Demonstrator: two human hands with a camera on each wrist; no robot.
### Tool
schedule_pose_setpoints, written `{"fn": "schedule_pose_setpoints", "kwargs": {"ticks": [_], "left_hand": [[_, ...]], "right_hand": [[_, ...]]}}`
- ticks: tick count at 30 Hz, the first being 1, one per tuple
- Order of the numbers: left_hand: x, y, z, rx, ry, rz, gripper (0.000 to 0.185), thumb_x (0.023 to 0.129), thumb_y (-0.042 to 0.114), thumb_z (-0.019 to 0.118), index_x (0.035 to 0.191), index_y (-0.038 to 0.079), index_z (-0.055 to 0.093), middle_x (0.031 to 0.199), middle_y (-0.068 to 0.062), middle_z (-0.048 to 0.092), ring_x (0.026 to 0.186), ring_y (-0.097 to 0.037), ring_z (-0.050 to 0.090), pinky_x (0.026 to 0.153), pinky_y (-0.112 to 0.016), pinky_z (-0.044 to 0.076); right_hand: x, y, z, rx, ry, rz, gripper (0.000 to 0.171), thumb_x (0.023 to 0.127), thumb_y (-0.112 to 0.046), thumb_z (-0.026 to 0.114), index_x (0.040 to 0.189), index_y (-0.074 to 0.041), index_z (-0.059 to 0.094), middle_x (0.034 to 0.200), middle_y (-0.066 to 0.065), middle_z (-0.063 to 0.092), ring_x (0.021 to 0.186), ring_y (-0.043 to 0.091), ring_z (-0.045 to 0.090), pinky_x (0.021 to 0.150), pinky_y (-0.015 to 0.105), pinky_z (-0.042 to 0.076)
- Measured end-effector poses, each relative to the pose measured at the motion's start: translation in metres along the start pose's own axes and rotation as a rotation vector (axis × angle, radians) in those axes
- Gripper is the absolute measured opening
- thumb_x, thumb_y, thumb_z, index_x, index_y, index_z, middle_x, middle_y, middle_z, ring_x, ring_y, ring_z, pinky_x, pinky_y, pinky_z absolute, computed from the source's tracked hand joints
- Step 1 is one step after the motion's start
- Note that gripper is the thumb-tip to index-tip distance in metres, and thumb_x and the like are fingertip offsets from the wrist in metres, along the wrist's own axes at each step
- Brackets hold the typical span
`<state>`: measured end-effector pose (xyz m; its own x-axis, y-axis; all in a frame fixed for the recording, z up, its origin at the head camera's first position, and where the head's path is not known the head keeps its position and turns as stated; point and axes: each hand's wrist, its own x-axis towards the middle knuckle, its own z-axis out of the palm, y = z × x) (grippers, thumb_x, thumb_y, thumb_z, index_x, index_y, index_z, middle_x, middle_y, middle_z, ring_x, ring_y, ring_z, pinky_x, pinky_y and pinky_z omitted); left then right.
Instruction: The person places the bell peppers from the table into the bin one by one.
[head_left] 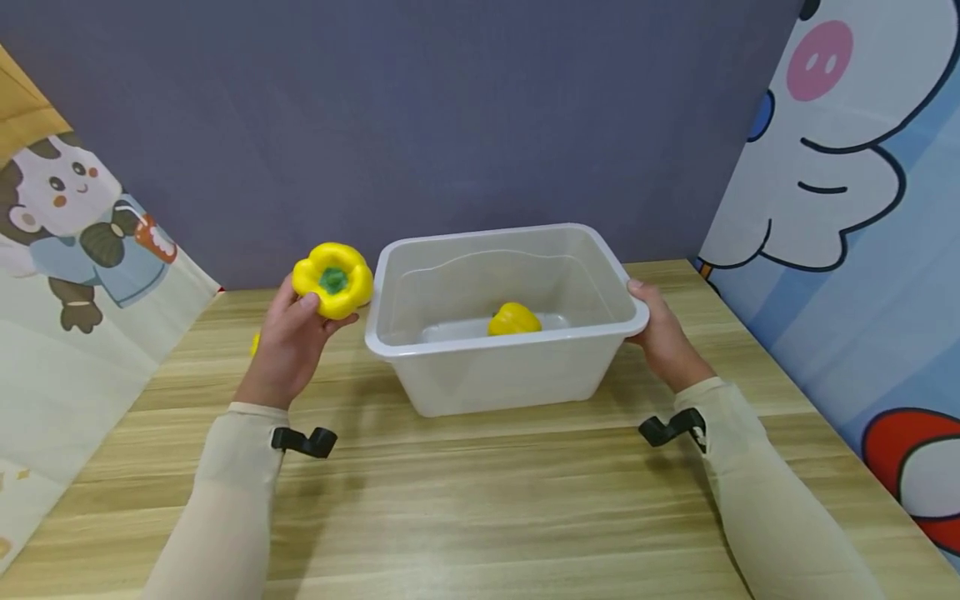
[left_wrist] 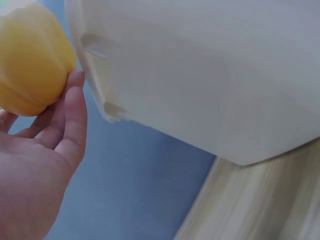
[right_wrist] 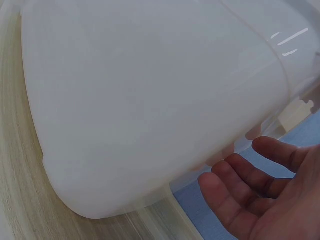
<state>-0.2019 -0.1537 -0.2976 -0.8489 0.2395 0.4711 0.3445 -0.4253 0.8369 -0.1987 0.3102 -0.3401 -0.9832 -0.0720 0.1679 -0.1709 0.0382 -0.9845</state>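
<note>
My left hand (head_left: 288, 346) holds a yellow bell pepper (head_left: 339, 287) with its green stem end towards me, just left of a white plastic bin (head_left: 495, 371). In the left wrist view the pepper (left_wrist: 32, 60) rests against the fingers, close to the bin's rim. A second yellow bell pepper (head_left: 515, 319) lies inside the bin on its floor. At the bin's right end, my right hand (head_left: 663, 337) grips the rim, thumb on top and fingers beneath. The right wrist view shows those fingers (right_wrist: 235, 200) bent close under the rim, beside the outer wall.
A small bit of something yellow (head_left: 255, 343) shows behind my left wrist, mostly hidden. The bin stands on a wood-grain table (head_left: 480, 500). A dark grey panel (head_left: 450, 125) rises behind it, with cartoon-printed panels on the left and right.
</note>
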Motion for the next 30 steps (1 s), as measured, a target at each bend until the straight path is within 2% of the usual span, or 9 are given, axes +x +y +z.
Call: {"fn": "schedule_pose_setpoints", "kwargs": {"ticks": [8, 15, 21, 27, 30], "left_hand": [[0.006, 0.002, 0.004, 0.005, -0.033, 0.014, 0.041, 0.102, 0.016, 0.052, 0.141, 0.006, 0.045, 0.126, -0.012, 0.056, 0.105, -0.024, 0.060, 0.091, -0.035, 0.052], [0.017, 0.006, 0.014, 0.102, -0.008, 0.008, 0.037, 0.102, 0.015, 0.055, 0.138, 0.009, 0.048, 0.125, -0.012, 0.056, 0.102, -0.023, 0.062, 0.091, -0.035, 0.053], [0.028, 0.014, 0.023, 0.137, -0.046, -0.053, 0.038, 0.102, 0.014, 0.055, 0.139, 0.009, 0.046, 0.127, -0.014, 0.056, 0.103, -0.027, 0.065, 0.090, -0.034, 0.055], [0.033, 0.021, 0.029, 0.212, -0.101, -0.137, 0.047, 0.103, 0.022, 0.057, 0.144, 0.008, 0.040, 0.129, -0.015, 0.055, 0.108, -0.032, 0.063, 0.092, -0.031, 0.053], [0.035, 0.023, 0.031, 0.216, -0.110, -0.153, 0.048, 0.103, 0.024, 0.056, 0.145, 0.009, 0.039, 0.129, -0.016, 0.055, 0.109, -0.034, 0.061, 0.092, -0.031, 0.053]], "right_hand": [[0.001, 0.002, 0.000, -0.040, -0.011, -0.006, 0.050, 0.105, -0.054, 0.032, 0.123, -0.017, 0.060, 0.110, 0.003, 0.060, 0.097, 0.015, 0.053, 0.083, 0.040, 0.042], [0.000, 0.000, -0.001, -0.025, -0.002, -0.001, 0.049, 0.104, -0.054, 0.033, 0.121, -0.017, 0.059, 0.107, 0.001, 0.060, 0.096, 0.015, 0.053, 0.083, 0.038, 0.042], [-0.001, -0.001, -0.001, -0.020, -0.005, -0.006, 0.048, 0.104, -0.055, 0.032, 0.122, -0.020, 0.060, 0.109, 0.000, 0.060, 0.099, 0.015, 0.053, 0.086, 0.040, 0.041], [0.000, 0.000, -0.001, -0.012, -0.008, -0.013, 0.047, 0.105, -0.054, 0.032, 0.122, -0.021, 0.061, 0.108, -0.001, 0.061, 0.098, 0.014, 0.053, 0.086, 0.040, 0.040], [0.000, 0.001, -0.001, -0.006, -0.007, -0.005, 0.046, 0.104, -0.054, 0.032, 0.121, -0.021, 0.061, 0.108, -0.002, 0.061, 0.098, 0.014, 0.053, 0.086, 0.040, 0.040]]}}
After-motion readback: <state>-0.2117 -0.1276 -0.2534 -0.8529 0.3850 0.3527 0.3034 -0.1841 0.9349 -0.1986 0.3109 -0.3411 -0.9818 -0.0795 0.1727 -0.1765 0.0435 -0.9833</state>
